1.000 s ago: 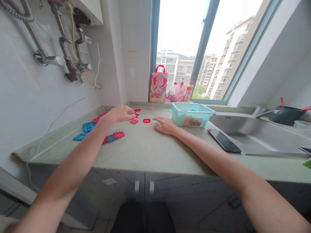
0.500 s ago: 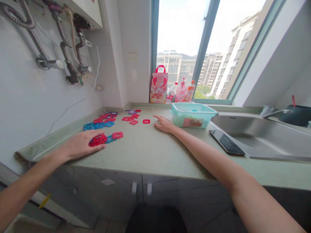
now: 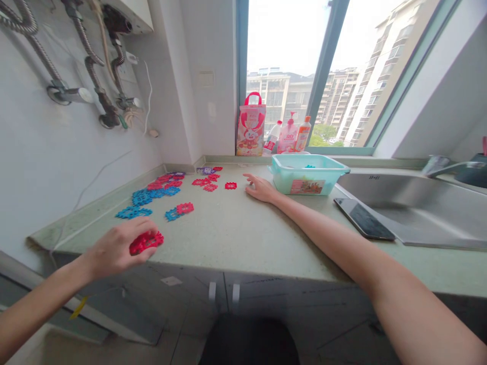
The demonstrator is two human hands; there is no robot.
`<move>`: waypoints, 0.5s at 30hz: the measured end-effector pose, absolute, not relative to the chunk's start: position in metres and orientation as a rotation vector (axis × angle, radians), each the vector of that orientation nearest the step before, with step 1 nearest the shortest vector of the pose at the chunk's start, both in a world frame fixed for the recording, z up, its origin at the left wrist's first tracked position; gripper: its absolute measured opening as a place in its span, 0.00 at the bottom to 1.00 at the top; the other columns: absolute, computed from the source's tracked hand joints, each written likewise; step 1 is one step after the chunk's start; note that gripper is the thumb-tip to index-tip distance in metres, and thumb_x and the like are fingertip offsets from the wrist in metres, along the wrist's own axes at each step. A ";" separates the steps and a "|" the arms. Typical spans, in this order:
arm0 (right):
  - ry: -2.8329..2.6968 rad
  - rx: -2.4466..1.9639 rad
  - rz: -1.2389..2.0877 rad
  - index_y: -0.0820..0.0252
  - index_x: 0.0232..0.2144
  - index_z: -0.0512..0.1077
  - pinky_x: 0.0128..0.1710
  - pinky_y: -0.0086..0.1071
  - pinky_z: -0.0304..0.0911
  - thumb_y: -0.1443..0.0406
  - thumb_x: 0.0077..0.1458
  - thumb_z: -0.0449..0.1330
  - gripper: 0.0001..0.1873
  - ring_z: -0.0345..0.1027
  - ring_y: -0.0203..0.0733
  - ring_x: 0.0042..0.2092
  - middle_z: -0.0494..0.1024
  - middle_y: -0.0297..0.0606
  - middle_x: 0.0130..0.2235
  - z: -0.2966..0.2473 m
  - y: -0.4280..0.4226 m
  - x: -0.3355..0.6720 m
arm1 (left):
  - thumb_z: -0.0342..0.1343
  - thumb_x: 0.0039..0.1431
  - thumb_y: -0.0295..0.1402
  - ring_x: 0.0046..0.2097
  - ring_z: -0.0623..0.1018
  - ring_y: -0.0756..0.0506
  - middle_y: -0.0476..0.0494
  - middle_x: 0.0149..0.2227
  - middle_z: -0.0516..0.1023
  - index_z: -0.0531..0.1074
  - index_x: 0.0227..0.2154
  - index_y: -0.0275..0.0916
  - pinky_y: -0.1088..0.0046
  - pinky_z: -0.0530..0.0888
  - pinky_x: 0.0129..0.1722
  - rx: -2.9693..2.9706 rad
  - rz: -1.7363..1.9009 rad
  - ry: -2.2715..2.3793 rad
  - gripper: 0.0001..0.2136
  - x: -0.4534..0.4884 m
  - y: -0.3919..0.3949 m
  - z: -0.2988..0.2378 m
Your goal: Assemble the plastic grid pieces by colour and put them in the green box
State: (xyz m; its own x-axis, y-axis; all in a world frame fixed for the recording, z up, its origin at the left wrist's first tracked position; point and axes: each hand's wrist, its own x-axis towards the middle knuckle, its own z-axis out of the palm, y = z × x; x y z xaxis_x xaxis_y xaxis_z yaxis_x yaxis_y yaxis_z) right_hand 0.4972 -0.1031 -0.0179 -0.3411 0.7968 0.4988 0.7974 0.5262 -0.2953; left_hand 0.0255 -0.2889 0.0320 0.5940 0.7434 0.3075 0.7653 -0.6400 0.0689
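Observation:
My left hand [image 3: 120, 244] is curled round several red notched plastic pieces [image 3: 146, 243] near the counter's front edge. Just beyond it, a blue and a red piece [image 3: 179, 211] overlap on the counter, and blue pieces [image 3: 134, 212] lie to the left. Farther back is a mixed pile of blue, red and purple pieces [image 3: 158, 188]. More red and purple pieces [image 3: 207, 178] sit near the back corner. My right hand [image 3: 259, 188] rests on the counter, fingers apart and holding nothing, between a single red piece [image 3: 230, 186] and a turquoise plastic tub [image 3: 309, 175].
A phone [image 3: 363, 219] lies beside the steel sink [image 3: 422, 208] on the right. On the windowsill stand a pink bag [image 3: 251, 131], a pump bottle [image 3: 288, 137] and other bottles. Pipes and hoses [image 3: 97, 76] run down the left wall.
My left hand has drawn back toward the counter's front edge with the red pieces, uncovering blue pieces behind it. The view has shifted slightly. My right hand stays beside the tub.

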 end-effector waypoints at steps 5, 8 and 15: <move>-2.188 -1.320 -0.024 0.56 0.68 0.66 0.61 0.40 0.66 0.66 0.64 0.63 0.31 0.76 0.47 0.57 0.82 0.46 0.57 -0.015 -0.107 0.495 | 0.57 0.61 0.40 0.39 0.76 0.44 0.46 0.39 0.78 0.76 0.40 0.42 0.69 0.70 0.41 -2.941 -0.346 -1.151 0.09 0.077 -0.290 0.036; -2.210 -1.326 -0.024 0.57 0.66 0.68 0.61 0.40 0.66 0.66 0.64 0.62 0.29 0.76 0.48 0.57 0.82 0.47 0.57 -0.013 -0.110 0.494 | 0.59 0.60 0.39 0.41 0.76 0.44 0.45 0.41 0.77 0.73 0.41 0.41 0.68 0.70 0.43 -3.037 -0.317 -0.945 0.10 0.125 -0.269 0.040; -2.224 -1.281 -0.040 0.57 0.64 0.71 0.60 0.41 0.68 0.67 0.63 0.61 0.27 0.77 0.49 0.56 0.82 0.47 0.56 -0.014 -0.108 0.495 | 0.58 0.63 0.41 0.38 0.77 0.43 0.43 0.39 0.78 0.74 0.40 0.40 0.66 0.71 0.40 -2.983 -0.394 -0.668 0.10 0.225 -0.182 0.035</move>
State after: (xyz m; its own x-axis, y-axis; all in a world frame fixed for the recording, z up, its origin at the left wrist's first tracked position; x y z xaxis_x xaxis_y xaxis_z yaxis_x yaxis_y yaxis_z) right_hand 0.4950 -0.1083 -0.0143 -0.3815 0.7869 0.4850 0.8037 0.5416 -0.2465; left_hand 0.2253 -0.1821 0.0350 0.8736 0.4113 0.2599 0.4266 -0.9044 -0.0026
